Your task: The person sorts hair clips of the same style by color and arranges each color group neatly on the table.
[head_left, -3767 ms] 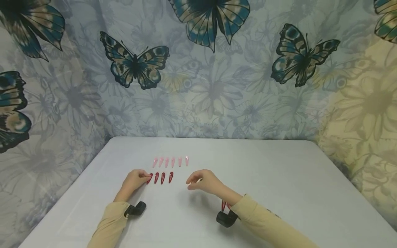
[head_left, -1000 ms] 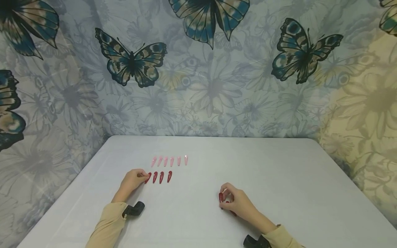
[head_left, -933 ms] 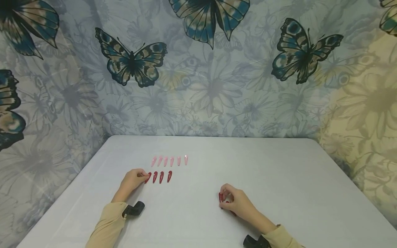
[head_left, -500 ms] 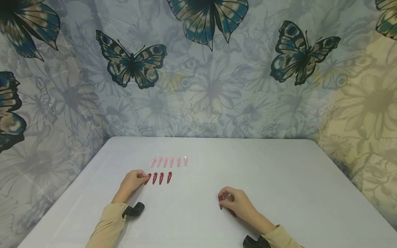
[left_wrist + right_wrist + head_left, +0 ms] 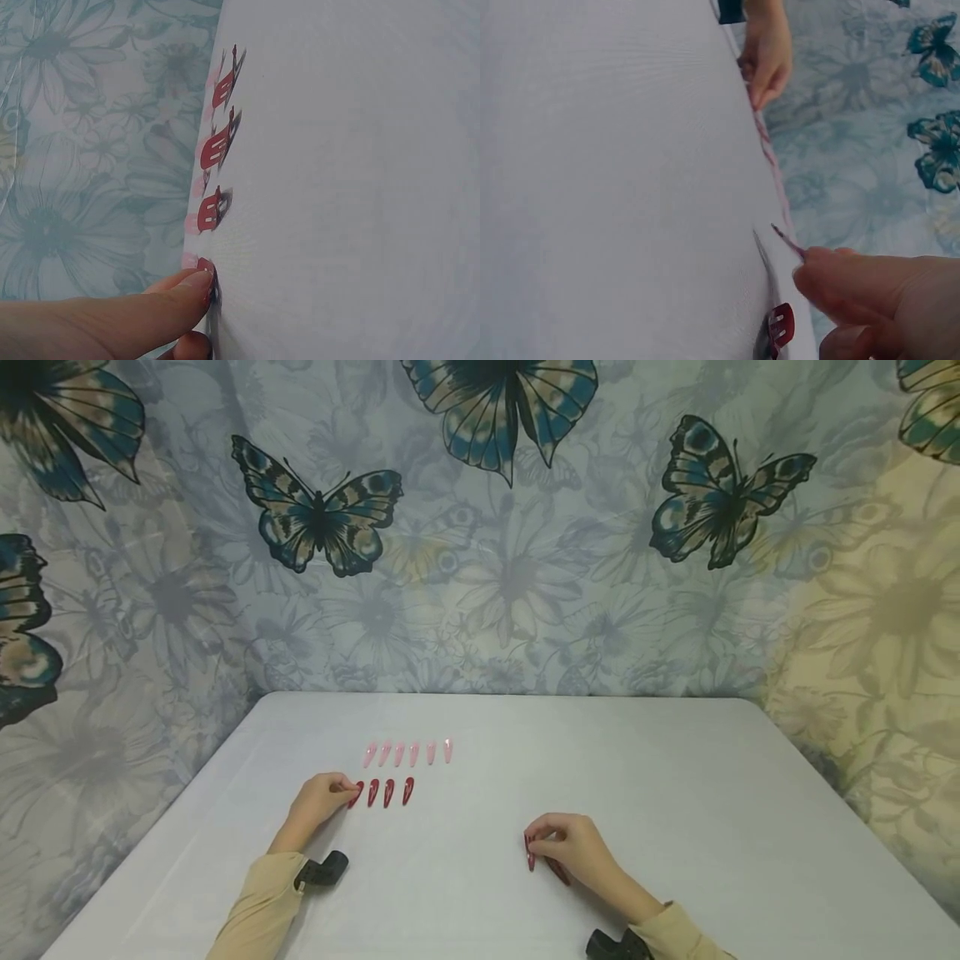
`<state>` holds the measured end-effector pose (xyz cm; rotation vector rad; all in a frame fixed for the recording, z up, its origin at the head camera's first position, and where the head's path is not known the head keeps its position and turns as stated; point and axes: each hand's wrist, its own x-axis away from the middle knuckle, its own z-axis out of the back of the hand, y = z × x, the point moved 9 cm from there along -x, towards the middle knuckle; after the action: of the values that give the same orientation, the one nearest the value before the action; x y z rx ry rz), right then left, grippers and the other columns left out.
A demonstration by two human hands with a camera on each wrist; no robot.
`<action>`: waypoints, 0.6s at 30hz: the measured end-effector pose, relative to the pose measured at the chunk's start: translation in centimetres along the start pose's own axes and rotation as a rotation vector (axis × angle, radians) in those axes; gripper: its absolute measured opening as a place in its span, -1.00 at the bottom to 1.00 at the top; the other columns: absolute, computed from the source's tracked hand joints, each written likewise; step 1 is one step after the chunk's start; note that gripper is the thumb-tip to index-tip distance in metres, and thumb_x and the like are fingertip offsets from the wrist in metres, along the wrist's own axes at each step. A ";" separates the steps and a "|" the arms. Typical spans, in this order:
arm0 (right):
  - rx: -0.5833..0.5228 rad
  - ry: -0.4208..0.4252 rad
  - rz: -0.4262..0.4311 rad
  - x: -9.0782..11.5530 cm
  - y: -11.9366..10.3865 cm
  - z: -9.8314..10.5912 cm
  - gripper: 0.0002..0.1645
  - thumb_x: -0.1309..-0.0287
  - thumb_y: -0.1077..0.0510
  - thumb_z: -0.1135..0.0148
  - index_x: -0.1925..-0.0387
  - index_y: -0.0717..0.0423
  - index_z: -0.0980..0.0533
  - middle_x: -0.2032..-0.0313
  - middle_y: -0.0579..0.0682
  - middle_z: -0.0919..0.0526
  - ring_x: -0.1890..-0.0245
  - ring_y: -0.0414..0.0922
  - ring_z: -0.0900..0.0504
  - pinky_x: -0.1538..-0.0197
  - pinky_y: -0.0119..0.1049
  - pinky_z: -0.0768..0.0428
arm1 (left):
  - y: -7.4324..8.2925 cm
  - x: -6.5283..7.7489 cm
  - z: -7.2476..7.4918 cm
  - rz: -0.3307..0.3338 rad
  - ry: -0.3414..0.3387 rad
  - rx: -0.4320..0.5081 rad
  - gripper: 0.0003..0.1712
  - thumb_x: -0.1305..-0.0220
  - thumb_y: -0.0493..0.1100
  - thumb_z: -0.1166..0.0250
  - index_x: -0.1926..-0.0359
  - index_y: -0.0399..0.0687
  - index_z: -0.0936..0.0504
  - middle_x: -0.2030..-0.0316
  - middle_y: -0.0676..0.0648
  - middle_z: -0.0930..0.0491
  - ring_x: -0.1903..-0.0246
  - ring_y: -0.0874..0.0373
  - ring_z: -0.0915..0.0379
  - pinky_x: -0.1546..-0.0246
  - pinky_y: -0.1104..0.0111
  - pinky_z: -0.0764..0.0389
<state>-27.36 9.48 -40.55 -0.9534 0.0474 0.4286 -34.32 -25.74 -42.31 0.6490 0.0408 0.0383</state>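
Note:
My left hand (image 5: pixel 318 799) pinches the leftmost red snap hair clip (image 5: pixel 357 792) of a short row on the table; in the left wrist view its thumb covers much of that clip (image 5: pixel 204 265). Beside it lie three more red clips (image 5: pixel 388 793), slightly tilted. Over to the right, my right hand (image 5: pixel 576 847) pinches another red hair clip (image 5: pixel 530 858) between thumb and fingers. The right wrist view has this clip's thin tip (image 5: pixel 786 238) jutting past the fingertips, raised above its shadow. One more red clip (image 5: pixel 781 324) lies on the table below that hand.
Behind the red row runs a row of several pink snap clips (image 5: pixel 400 754). The white table (image 5: pixel 637 760) reaches back to a butterfly-print cloth (image 5: pixel 517 568). Black wrist cameras (image 5: pixel 324 869) sit on both sleeves.
My right hand has gone right and nearer from beside the red row to the loose clips, and now lifts one of them. My left hand stays at its clip.

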 end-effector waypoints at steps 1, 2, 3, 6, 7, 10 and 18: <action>0.011 0.007 0.008 -0.1 -0.2 0.2 -0.88 0.15 0.29 -0.35 0.46 0.11 -0.59 0.53 -0.16 -0.60 0.77 -0.34 -0.28 0.67 -0.43 -0.32 | 0.2 0.0 0.0 -0.008 -0.001 0.005 -0.86 -0.07 -0.23 -0.29 0.56 -0.13 -0.54 0.55 0.01 -0.44 0.47 0.08 -0.27 0.41 0.24 -0.29; 0.020 0.013 0.015 -0.2 -0.4 0.3 -0.88 0.15 0.29 -0.36 0.46 0.09 -0.59 0.52 -0.17 -0.59 0.74 -0.33 -0.28 0.64 -0.42 -0.32 | 0.2 -0.1 0.0 -0.013 -0.001 0.008 -0.86 -0.07 -0.23 -0.29 0.56 -0.13 -0.53 0.55 0.01 -0.43 0.47 0.08 -0.27 0.41 0.24 -0.29; 0.028 0.015 0.017 -0.4 -0.6 0.4 -0.88 0.15 0.28 -0.36 0.47 0.07 -0.59 0.52 -0.18 -0.59 0.72 -0.32 -0.27 0.63 -0.42 -0.31 | 0.4 -0.1 0.0 -0.019 0.001 0.012 -0.86 -0.07 -0.23 -0.29 0.57 -0.13 -0.53 0.55 0.01 -0.44 0.47 0.08 -0.28 0.41 0.24 -0.29; 0.005 -0.012 0.009 -1.0 -1.0 -0.1 -0.88 0.15 0.27 -0.36 0.48 0.05 -0.59 0.54 -0.21 -0.57 0.66 -0.29 -0.31 0.58 -0.41 -0.33 | 0.4 0.2 0.3 -0.031 0.002 0.016 -0.86 -0.06 -0.23 -0.29 0.56 -0.14 -0.53 0.56 0.00 -0.43 0.48 0.08 -0.28 0.43 0.25 -0.29; -0.004 -0.022 0.008 -1.2 -1.1 -0.3 -0.89 0.14 0.27 -0.36 0.47 0.06 -0.60 0.55 -0.21 -0.57 0.63 -0.27 -0.33 0.56 -0.40 -0.33 | 0.4 0.2 0.4 -0.039 0.004 0.015 -0.86 -0.07 -0.23 -0.29 0.56 -0.14 -0.54 0.56 0.00 -0.43 0.48 0.08 -0.28 0.44 0.25 -0.28; -0.024 -0.051 0.015 -1.8 -1.5 -0.8 -0.90 0.14 0.27 -0.36 0.48 0.09 -0.60 0.58 -0.19 -0.56 0.59 -0.25 -0.38 0.55 -0.40 -0.34 | 0.5 0.2 0.4 -0.044 0.005 0.019 -0.86 -0.06 -0.22 -0.29 0.56 -0.14 -0.54 0.57 0.01 -0.43 0.50 0.09 -0.27 0.45 0.26 -0.28; -0.043 -0.125 0.026 -3.5 -2.7 -2.7 -0.92 0.14 0.26 -0.36 0.48 0.12 -0.62 0.62 -0.17 -0.57 0.59 -0.29 -0.45 0.51 -0.41 -0.39 | 0.1 0.0 0.0 -0.009 0.001 0.003 -0.86 -0.07 -0.21 -0.30 0.55 -0.13 -0.55 0.56 0.01 -0.43 0.49 0.10 -0.26 0.43 0.27 -0.27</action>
<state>-29.16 4.80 -39.26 -0.9673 -0.0634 0.5141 -34.30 -25.61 -42.27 0.6518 0.0447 0.0300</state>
